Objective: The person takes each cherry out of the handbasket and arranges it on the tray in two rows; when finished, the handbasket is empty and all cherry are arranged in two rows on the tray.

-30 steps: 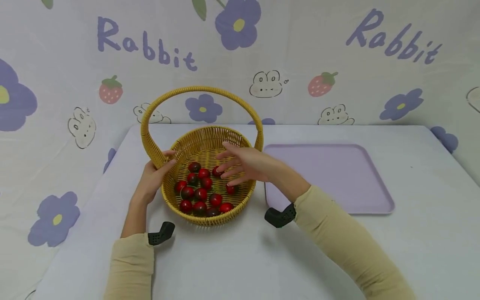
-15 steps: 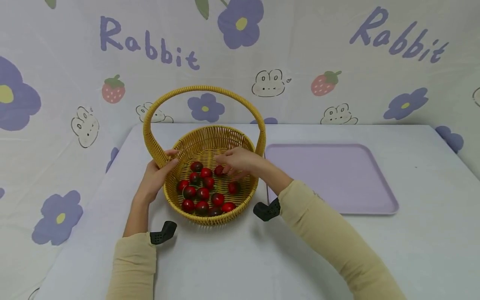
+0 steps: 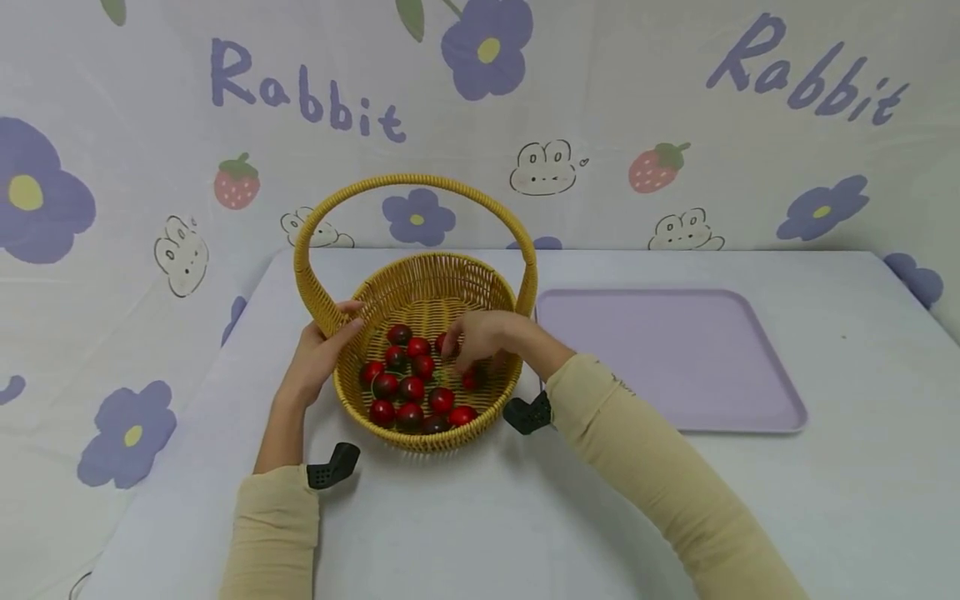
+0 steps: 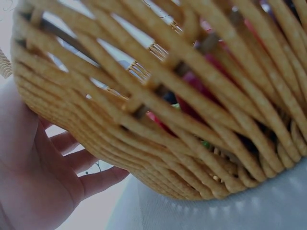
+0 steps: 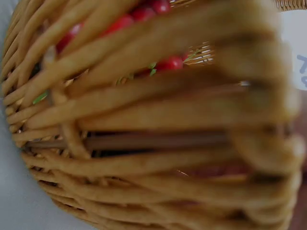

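A yellow wicker basket point(image 3: 420, 446) with a tall arched handle stands on the table, with several dark-red cherries point(image 3: 412, 388) lying inside. My left hand point(image 3: 315, 358) grips the rim at the handle's left foot, thumb inside. In the left wrist view the left hand point(image 4: 43, 177) lies along the outside of the basket wall point(image 4: 158, 110). My right hand point(image 3: 483, 337) reaches over the right rim, its fingers bent down among the cherries on that side. Whether they pinch one is hidden. The basket wall point(image 5: 158, 115) fills most of the right wrist view.
A flat lilac tray point(image 3: 667, 358) lies right of the basket, partly behind the right forearm. A white cloth covers the table point(image 3: 450, 525). Behind it hangs a printed curtain point(image 3: 600, 100). The basket handle point(image 3: 420, 180) arches above the hands.
My right hand has moved down into the basket, its spread fingers now bent toward the cherries. The left hand keeps its grip on the rim. The whole view has shifted slightly.
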`<state>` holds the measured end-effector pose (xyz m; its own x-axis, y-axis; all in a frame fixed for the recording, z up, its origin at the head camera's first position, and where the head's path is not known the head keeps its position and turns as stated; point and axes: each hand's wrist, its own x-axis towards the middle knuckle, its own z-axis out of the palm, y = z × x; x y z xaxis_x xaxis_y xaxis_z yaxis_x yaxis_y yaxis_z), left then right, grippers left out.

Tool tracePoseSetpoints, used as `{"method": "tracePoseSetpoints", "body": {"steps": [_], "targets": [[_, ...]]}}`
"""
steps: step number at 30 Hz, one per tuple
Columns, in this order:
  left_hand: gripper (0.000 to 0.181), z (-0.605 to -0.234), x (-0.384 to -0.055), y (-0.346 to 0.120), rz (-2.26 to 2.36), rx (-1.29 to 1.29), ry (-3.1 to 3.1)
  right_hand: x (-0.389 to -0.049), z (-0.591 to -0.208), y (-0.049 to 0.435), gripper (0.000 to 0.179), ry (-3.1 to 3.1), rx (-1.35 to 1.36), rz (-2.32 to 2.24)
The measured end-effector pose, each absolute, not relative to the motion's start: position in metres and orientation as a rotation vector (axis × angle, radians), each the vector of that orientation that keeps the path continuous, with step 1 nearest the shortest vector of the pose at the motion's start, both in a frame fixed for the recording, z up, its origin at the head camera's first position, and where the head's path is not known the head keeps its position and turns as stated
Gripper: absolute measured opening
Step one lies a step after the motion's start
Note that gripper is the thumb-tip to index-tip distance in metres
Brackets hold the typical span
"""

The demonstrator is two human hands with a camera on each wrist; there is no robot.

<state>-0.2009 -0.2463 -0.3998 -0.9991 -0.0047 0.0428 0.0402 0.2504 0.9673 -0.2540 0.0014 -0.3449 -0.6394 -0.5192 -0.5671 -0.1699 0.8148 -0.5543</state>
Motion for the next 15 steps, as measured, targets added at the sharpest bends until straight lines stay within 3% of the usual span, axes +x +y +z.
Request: {"method": "tracePoseSetpoints", "body": {"steps": [6, 15], "targets": [[0.045, -0.3993, -0.2009, -0.2461, -1.900, -0.044, -2.449, -0.2515, -0.3454, 0.0010, 0.037, 2.264, -0.629, -0.440], [0.045, -0.4008, -0.2004, -0.2458, -1.909, -0.046, -2.448, -0.2482, -0.3451, 0.0009, 0.031, 2.265, -0.723, -0.327]]}}
